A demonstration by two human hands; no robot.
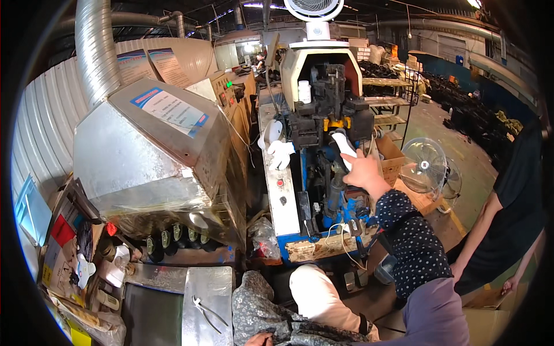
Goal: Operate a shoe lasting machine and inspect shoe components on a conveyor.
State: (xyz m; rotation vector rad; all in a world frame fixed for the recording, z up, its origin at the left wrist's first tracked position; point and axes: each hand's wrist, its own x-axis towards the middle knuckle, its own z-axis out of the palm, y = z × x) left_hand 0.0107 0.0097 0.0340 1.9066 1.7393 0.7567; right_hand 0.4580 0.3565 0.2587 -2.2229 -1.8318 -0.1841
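Observation:
My right hand [365, 173] reaches forward to the dark machine [329, 130] ahead. Its fingers close about the lower end of a white, long, shoe-shaped piece [341, 142]. That piece leans at the machine's front, just below a yellow part [336, 123]. At the lower edge, my left hand [259, 339] lies against the dark floral cloth over my lap. Most of it is cut off, so its grip cannot be made out. On the machine's side ledge lie a white glove [281, 154] and a rounded white object [272, 133].
A metal hooded unit [150, 150] stands at left. Pincers [206, 314] lie on a metal sheet below it. A white bottle [304, 91] stands in the machine's housing. Fans [424, 165] and a cardboard box [390, 158] are at right, near another person [508, 190] in black.

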